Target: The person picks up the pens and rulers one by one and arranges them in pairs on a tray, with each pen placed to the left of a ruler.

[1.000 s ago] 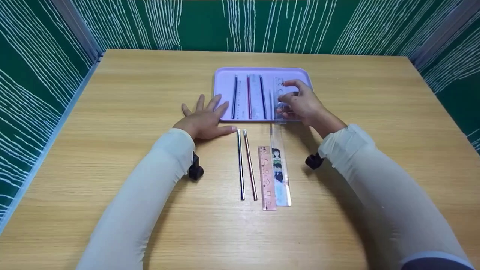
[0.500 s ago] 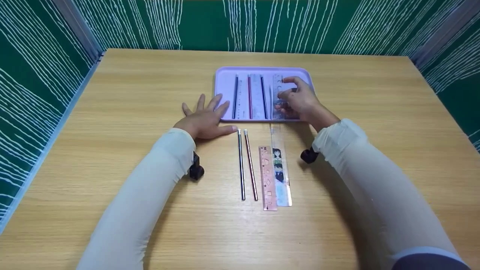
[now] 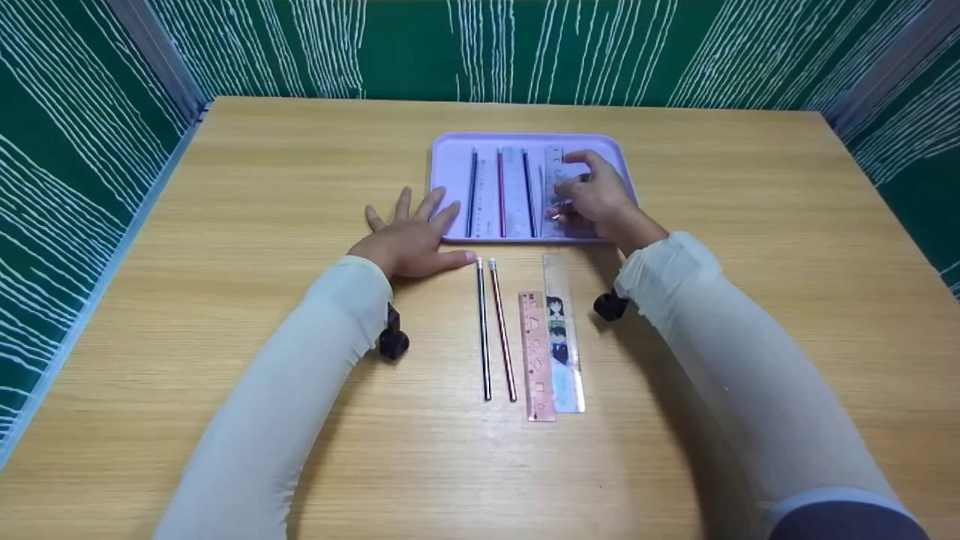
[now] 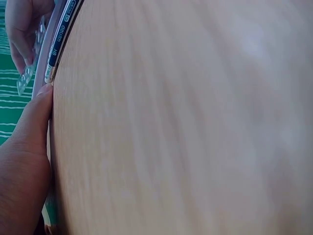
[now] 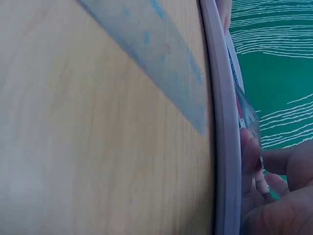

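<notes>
My right hand point(image 3: 600, 199) pinches a clear ruler point(image 3: 553, 159) over the right part of a purple tray point(image 3: 450, 154). The ruler is tilted in the right wrist view, where fingers hold its edge. My left hand point(image 3: 409, 244) lies spread on the table, its fingertips at the tray's left front corner. Its thumb reaches the eraser end of a dark pencil point(image 3: 484, 330) on the table. Inside the tray lie a dark pencil point(image 3: 472, 195), a clear ruler point(image 3: 484, 202), a red pencil point(image 3: 501, 195), a bluish clear ruler point(image 3: 515, 191) and another dark pencil point(image 3: 529, 195).
In front of the tray, a reddish striped pencil point(image 3: 502, 330), a pink ruler point(image 3: 536, 356) and a clear ruler with cartoon figures point(image 3: 557, 330) lie side by side on the wooden table point(image 3: 300, 172). Green walls point(image 3: 409, 49) with white streaks surround the table.
My right hand has shifted slightly away from me and left with the clear ruler. The ruler's near end, earlier past the tray's front rim, now appears within it. The left hand has stayed put.
</notes>
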A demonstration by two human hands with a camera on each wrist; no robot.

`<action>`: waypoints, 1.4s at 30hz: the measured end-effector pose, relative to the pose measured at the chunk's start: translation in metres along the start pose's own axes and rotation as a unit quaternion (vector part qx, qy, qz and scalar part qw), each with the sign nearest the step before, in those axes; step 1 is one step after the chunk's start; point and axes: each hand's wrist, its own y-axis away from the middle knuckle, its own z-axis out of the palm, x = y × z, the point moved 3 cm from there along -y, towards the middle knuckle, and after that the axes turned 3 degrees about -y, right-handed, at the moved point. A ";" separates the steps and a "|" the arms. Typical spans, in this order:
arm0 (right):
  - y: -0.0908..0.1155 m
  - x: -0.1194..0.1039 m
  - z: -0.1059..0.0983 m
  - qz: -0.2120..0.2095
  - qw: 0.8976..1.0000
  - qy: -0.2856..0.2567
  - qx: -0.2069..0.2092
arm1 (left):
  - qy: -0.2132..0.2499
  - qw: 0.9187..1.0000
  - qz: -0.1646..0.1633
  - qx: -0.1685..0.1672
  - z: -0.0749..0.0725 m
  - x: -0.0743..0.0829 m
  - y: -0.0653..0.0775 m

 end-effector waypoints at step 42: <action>0.007 -0.014 0.018 -0.077 0.949 0.288 0.098 | 0.011 1.000 0.004 0.003 0.000 -0.001 0.000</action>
